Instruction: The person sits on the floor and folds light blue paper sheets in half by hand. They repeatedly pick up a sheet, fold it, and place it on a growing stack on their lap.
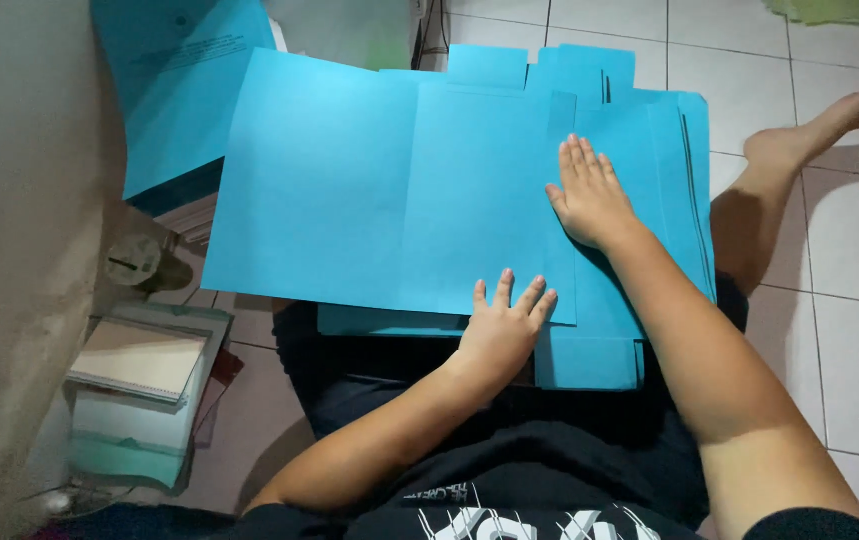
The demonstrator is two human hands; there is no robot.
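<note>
Blue card, a wide flat folder sheet, lies opened across the seated person's lap over a stack of matching blue folders, and both hands press it flat with fingers spread, grasping nothing: the left hand at the near edge, the right hand beside a vertical crease. It looks like a fold being smoothed down. White floor tiles right give room; the pile of notebooks crowds the left.
</note>
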